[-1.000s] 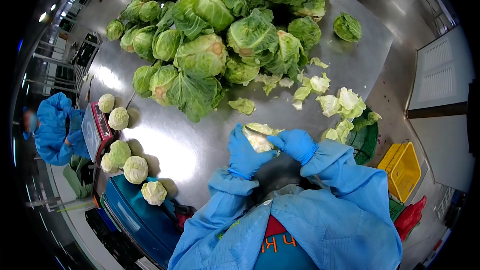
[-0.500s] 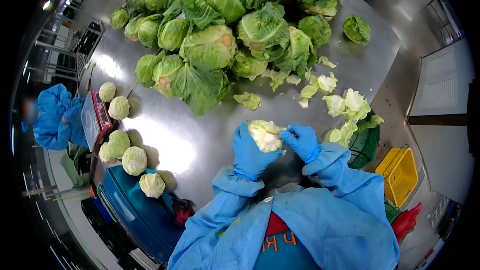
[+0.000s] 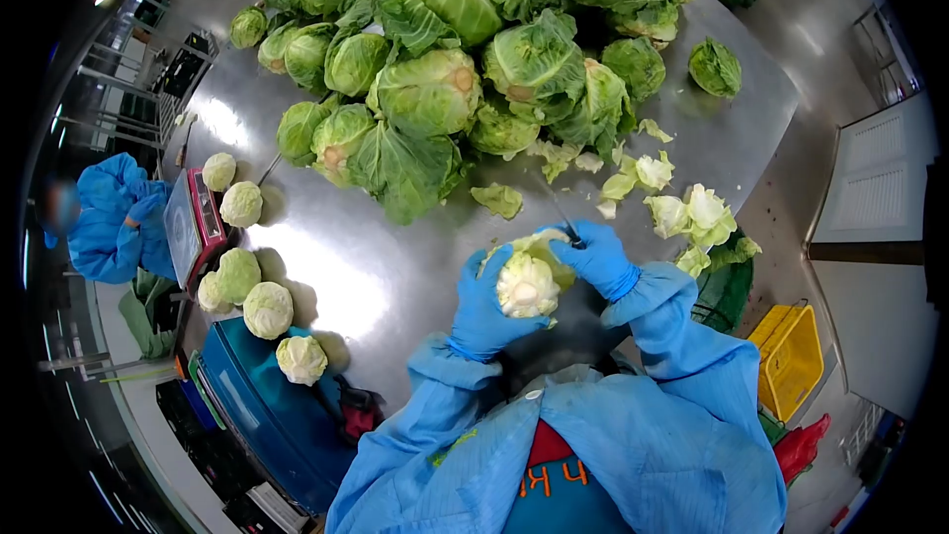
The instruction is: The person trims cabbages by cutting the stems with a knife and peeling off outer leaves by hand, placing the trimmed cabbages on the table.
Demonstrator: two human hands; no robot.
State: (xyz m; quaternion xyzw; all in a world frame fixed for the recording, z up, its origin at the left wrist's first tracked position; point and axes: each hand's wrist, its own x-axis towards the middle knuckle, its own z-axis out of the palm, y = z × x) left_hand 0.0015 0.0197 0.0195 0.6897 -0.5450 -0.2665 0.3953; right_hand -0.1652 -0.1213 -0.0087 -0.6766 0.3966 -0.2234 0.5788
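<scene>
A small pale cabbage (image 3: 526,284) sits in my left hand (image 3: 486,303), its blue-gloved fingers wrapped round the left and lower side. My right hand (image 3: 599,259), also gloved, is closed on a knife (image 3: 560,206) whose thin blade points up and away over the table. A loosened yellow-green leaf stands off the cabbage's upper right side, beside my right fingers. Beyond the hands lies a leaf scrap (image 3: 497,200), and more trimmed leaves (image 3: 698,215) are at the right.
Large green cabbages (image 3: 425,92) are heaped across the far side of the metal table (image 3: 415,262). Several trimmed heads (image 3: 267,311) and a red-edged scale (image 3: 202,208) are at the left. A person (image 3: 117,218) in blue stands beyond. A yellow crate (image 3: 789,361) is at the right.
The cabbage has turned in my left hand, and a leaf now stands away from it. The knife blade has come into view at my right hand. The whole view has shifted slightly.
</scene>
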